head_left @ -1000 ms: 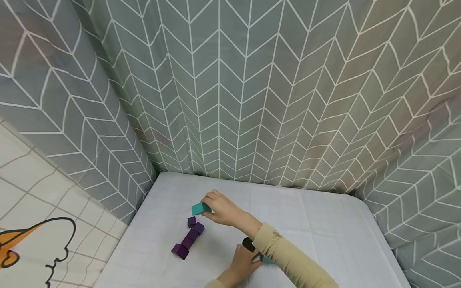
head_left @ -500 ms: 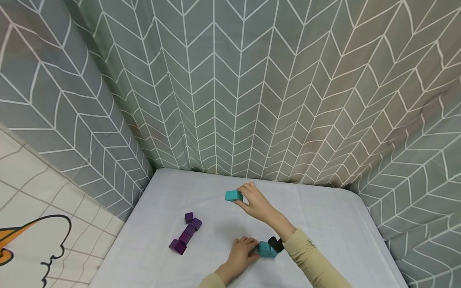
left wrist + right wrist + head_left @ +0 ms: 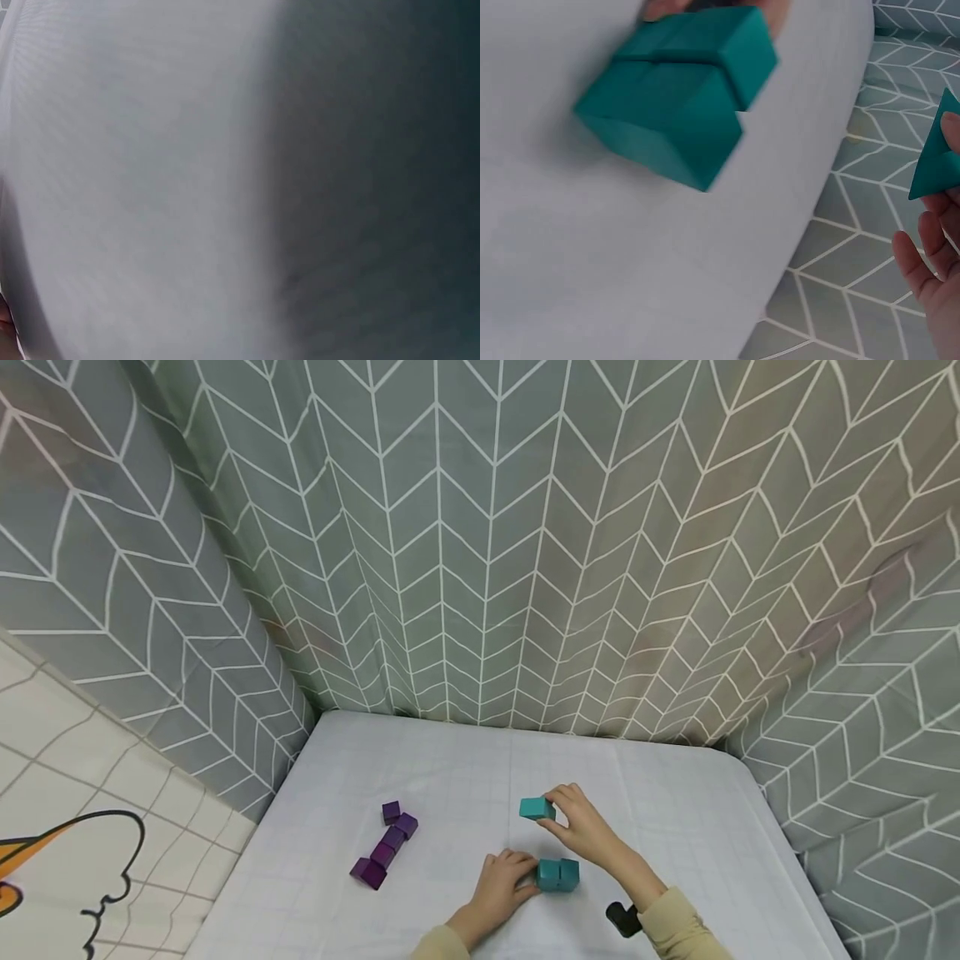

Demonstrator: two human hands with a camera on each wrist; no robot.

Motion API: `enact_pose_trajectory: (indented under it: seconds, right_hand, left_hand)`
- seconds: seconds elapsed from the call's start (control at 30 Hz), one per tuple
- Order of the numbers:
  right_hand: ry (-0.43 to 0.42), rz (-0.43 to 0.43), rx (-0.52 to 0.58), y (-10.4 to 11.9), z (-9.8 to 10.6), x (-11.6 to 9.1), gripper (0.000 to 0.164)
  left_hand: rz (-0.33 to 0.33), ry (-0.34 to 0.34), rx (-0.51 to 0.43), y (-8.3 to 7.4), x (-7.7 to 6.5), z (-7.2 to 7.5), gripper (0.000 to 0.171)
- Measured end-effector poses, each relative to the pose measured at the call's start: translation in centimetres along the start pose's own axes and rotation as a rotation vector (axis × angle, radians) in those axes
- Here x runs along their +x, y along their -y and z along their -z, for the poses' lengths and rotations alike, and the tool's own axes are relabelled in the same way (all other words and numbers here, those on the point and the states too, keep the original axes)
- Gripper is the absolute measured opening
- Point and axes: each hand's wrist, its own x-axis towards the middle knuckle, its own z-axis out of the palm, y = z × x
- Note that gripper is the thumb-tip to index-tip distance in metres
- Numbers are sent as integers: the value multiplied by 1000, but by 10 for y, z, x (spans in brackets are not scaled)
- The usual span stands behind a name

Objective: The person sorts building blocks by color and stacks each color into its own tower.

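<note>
In the head view, my right hand [image 3: 588, 831] holds a teal block [image 3: 535, 808] up between thumb and fingers, above the table. From the right wrist view, this held block [image 3: 934, 161] shows a pointed, triangular-looking side. Teal blocks [image 3: 558, 875] stand pressed together on the white cloth below it. My left hand [image 3: 498, 893] grips their left end, thumb on the near side and fingers on the far side. The right wrist view shows these blocks [image 3: 667, 105] from close by, slightly offset from each other. Blur and dark shadow fill most of the left wrist view.
To the left on the white-covered table [image 3: 450, 760] lies a slanting line of several purple blocks [image 3: 383, 855]. A black wrist camera [image 3: 624, 918] sits at the right wrist. Grey patterned curtains [image 3: 480, 568] close off the back and sides.
My right hand has carried its teal block from above the purple blocks rightward, then down and closer to the joined teal blocks. The left hand stays beside those blocks.
</note>
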Motion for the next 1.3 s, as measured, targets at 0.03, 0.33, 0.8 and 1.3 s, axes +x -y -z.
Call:
enact_pose_trajectory:
  seconds: [0.03, 0.33, 0.8, 1.3]
  right_hand:
    - [4, -6, 6, -2, -1, -4, 28]
    - [43, -51, 43, -12, -13, -37, 26]
    - [94, -47, 96, -23, -18, -66, 27]
    - [120, -82, 95, -25, -21, -75, 30]
  left_hand:
    - [5, 5, 5, 0, 0, 1, 43]
    - [-1, 3, 41, -2, 1, 6, 42]
    - [6, -14, 22, -5, 1, 7, 40]
    - [37, 7, 11, -6, 1, 6, 41]
